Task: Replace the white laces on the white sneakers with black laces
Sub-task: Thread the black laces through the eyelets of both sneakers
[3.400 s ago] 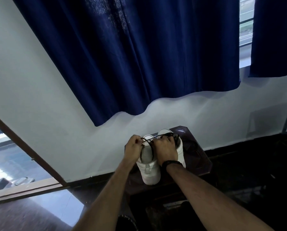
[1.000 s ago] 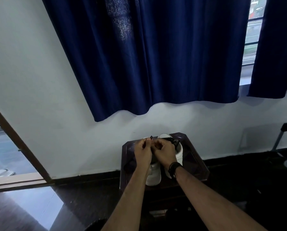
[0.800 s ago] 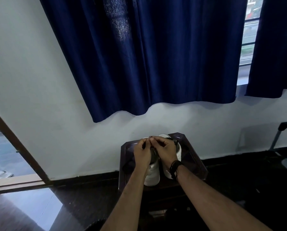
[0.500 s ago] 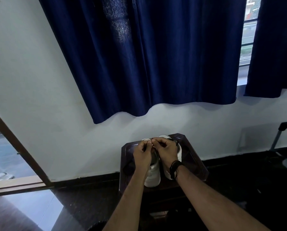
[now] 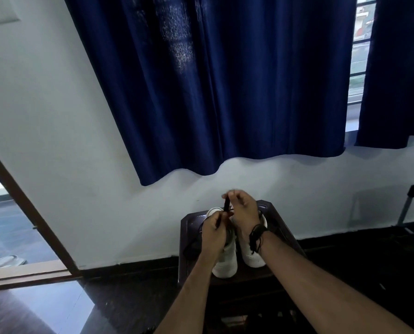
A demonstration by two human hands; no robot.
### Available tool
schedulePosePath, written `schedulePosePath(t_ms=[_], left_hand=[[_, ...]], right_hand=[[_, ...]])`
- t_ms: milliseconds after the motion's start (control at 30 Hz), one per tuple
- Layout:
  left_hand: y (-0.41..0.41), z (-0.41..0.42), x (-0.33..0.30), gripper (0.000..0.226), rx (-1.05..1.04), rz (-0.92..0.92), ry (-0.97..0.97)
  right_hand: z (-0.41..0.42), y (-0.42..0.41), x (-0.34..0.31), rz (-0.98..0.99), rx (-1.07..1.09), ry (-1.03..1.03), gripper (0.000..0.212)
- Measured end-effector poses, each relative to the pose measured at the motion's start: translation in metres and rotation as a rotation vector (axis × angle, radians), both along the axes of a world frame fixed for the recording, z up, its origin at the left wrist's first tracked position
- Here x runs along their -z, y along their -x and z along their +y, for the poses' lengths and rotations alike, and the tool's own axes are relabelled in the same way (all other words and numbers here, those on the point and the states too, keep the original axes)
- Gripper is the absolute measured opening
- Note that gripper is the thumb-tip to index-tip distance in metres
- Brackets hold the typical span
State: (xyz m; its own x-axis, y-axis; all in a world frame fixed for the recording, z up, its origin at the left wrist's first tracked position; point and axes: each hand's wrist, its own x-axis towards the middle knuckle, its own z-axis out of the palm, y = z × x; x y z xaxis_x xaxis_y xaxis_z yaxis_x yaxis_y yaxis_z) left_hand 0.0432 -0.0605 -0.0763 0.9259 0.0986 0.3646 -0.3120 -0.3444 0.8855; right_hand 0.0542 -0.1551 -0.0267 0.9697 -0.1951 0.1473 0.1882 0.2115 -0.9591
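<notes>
White sneakers, a pair, side by side on small dark bench (image 5: 189,222) against the wall: left sneaker (image 5: 226,262) near its front edge, right sneaker (image 5: 251,255) just beside it. Black lace (image 5: 226,205) stretched up over the left shoe's opening. Left hand (image 5: 214,233) grip pinching lace low, right hand (image 5: 244,210) grip pinching its upper end, raised. Dark band on right wrist. Navy curtain (image 5: 225,80) above.

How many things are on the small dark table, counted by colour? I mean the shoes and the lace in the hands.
White: 2, left sneaker and right sneaker
Black: 1, the lace held in both hands
Total: 3
</notes>
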Motion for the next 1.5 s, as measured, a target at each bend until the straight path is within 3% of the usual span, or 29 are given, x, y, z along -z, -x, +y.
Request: schedulePosePath(t_ms=[200, 300, 400, 467, 567, 633, 700, 833, 1033, 1133, 1200, 1267, 1300, 1367, 1500], left_hand=[[-0.002, -0.008, -0.002, 0.014, -0.088, 0.017, -0.013], [-0.003, -0.009, 0.004, 0.044, -0.104, 0.029, -0.035], [0.005, -0.013, 0.004, 0.069, -0.274, 0.025, -0.062], [0.015, -0.016, 0.002, 0.055, -0.406, -0.114, -0.222], [0.019, -0.010, 0.011, 0.028, -0.516, -0.233, -0.649], [0.013, -0.003, 0.018, 0.037, -0.420, -0.140, -0.905], [0.003, 0.001, 0.029, 0.052, -0.327, -0.087, -0.988], [-0.003, -0.005, 0.030, 0.051, -0.348, 0.010, -0.748], [-0.003, -0.007, 0.013, 0.046, -0.294, 0.018, -0.610], [0.016, -0.010, -0.012, 0.023, -0.265, -0.026, -0.203], [0.022, -0.004, -0.031, 0.056, -0.393, 0.027, -0.010], [0.014, 0.003, -0.048, 0.089, -0.416, 0.092, -0.114], [0.009, 0.006, -0.060, 0.084, -0.341, 0.127, -0.158], [0.002, 0.009, -0.081, 0.041, -0.200, 0.161, -0.211], [-0.007, 0.021, -0.099, 0.034, -0.113, 0.123, -0.337]], right_hand=[[-0.004, 0.000, -0.093, -0.154, -0.198, 0.075, 0.013], [-0.010, 0.000, -0.103, -0.144, -0.227, 0.125, 0.015], [-0.013, 0.002, -0.108, -0.157, -0.231, 0.177, 0.015], [-0.012, 0.001, -0.110, -0.162, -0.223, 0.237, 0.015], [-0.012, -0.002, -0.108, -0.119, -0.227, 0.303, 0.016], [-0.013, -0.002, -0.104, -0.076, -0.228, 0.318, 0.016], [-0.010, 0.002, -0.104, -0.060, -0.228, 0.278, 0.015], [0.005, 0.011, -0.141, -0.130, -0.224, 0.166, 0.015], [0.014, 0.028, -0.237, -0.316, -0.275, 0.028, 0.014], [0.010, 0.033, -0.236, -0.283, -0.315, 0.070, 0.016], [0.006, 0.034, -0.226, -0.244, -0.327, 0.067, 0.017], [0.003, 0.034, -0.220, -0.215, -0.347, 0.042, 0.017], [0.003, 0.034, -0.219, -0.211, -0.362, 0.027, 0.018], [0.005, 0.036, -0.218, -0.197, -0.404, 0.014, 0.017], [0.004, 0.041, -0.205, -0.119, -0.556, -0.032, 0.016]])
